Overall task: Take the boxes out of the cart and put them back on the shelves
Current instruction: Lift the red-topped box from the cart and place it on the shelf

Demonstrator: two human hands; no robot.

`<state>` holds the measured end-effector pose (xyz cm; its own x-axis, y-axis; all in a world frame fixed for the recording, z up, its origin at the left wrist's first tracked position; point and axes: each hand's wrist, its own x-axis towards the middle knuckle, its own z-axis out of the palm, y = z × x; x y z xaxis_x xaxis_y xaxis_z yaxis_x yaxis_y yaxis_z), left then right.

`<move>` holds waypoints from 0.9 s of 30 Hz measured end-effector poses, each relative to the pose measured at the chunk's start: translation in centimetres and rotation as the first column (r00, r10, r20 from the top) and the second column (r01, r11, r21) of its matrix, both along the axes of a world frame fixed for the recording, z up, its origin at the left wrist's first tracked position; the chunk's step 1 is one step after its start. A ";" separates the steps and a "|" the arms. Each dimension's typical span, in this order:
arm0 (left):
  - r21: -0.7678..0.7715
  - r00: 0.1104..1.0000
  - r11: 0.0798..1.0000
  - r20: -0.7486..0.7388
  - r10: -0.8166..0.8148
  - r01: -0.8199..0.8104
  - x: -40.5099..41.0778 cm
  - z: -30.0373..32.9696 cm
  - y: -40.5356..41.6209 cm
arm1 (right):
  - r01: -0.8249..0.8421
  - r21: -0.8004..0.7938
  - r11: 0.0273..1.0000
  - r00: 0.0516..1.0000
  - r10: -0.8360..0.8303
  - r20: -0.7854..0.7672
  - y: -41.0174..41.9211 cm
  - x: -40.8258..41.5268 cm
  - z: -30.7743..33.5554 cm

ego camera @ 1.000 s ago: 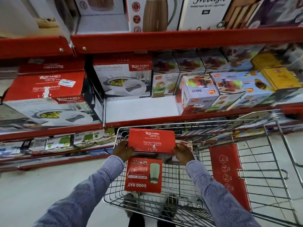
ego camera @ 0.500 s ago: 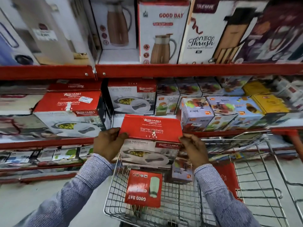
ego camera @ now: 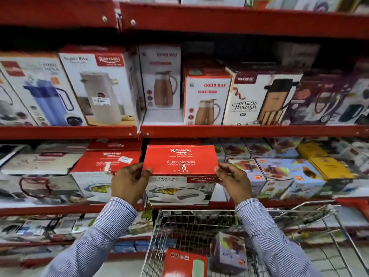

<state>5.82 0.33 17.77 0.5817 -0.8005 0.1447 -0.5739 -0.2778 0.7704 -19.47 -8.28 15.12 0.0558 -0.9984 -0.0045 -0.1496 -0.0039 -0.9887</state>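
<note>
I hold a red-and-white Rishabh casserole box (ego camera: 180, 172) with both hands at the front of the middle red shelf (ego camera: 259, 202). My left hand (ego camera: 128, 182) grips its left side and my right hand (ego camera: 233, 181) its right side. The box sits level, just right of a matching casserole box (ego camera: 99, 168) on that shelf. Below, the wire cart (ego camera: 199, 220) still holds a red Good Day box (ego camera: 184, 263) and a small juicer box (ego camera: 229, 251).
Jug and flask boxes (ego camera: 205, 98) fill the shelf above. Juicer boxes (ego camera: 289, 174) crowd the middle shelf to the right. Lower shelves (ego camera: 60, 226) carry flat packs. The cart's red handle (ego camera: 357, 206) juts at right.
Both hands lifted the casserole box out of the cart and up to the middle shelf. The view tilted upward, showing more of the upper shelves.
</note>
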 end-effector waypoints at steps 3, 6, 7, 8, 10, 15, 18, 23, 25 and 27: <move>0.023 1.000 1.000 0.010 0.005 -0.005 0.8 -1.2 -1.0 | -0.014 0.019 1.000 0.999 0.014 -0.031 -1.6 1.4 -1.5; 0.067 1.000 0.998 -0.008 0.017 -0.016 1.3 -2.9 -2.0 | -0.021 0.054 0.998 0.998 0.024 -0.059 -2.7 2.6 -2.9; 0.081 1.000 0.997 -0.012 0.019 -0.018 1.4 -3.3 -2.3 | -0.025 0.065 0.998 0.997 0.029 -0.065 -3.1 2.9 -3.4; 0.093 1.000 0.996 -0.016 0.018 -0.016 1.4 -3.8 -2.5 | -0.023 0.071 0.997 0.996 0.029 -0.085 -3.6 3.1 -4.1; 0.107 0.999 0.994 -0.033 0.017 -0.014 1.4 -4.5 -2.9 | -0.028 0.069 0.997 0.987 0.038 -0.157 -4.6 3.3 -5.6; 0.139 0.995 0.990 -0.094 0.040 -0.027 1.7 -6.0 -3.7 | -0.019 0.095 0.995 0.979 0.038 -0.200 -4.3 4.2 -5.7; 0.128 0.996 0.991 -0.077 0.040 -0.030 1.8 -6.2 -4.2 | -0.036 0.098 0.995 0.974 0.057 -0.221 -4.3 4.3 -5.2; 0.149 0.999 0.988 0.004 -0.039 0.038 1.3 -6.2 -4.5 | -0.150 0.148 0.978 0.953 0.183 -0.241 -5.2 4.2 -5.2; 0.149 0.998 0.987 0.001 -0.063 0.062 1.1 -6.3 -4.5 | -0.193 0.185 0.964 0.948 0.231 -0.217 -5.4 4.1 -5.3; 0.132 0.995 0.988 -0.052 -0.079 0.086 1.0 -6.5 -4.2 | -0.231 0.218 0.948 0.944 0.273 -0.186 -5.3 3.9 -5.3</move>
<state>6.80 -3.83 11.26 0.5165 -0.8563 0.0070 -0.5633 -0.3336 0.7559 -15.56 -13.59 9.80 0.2826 -0.9306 -0.2325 -0.3738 0.1164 -0.9202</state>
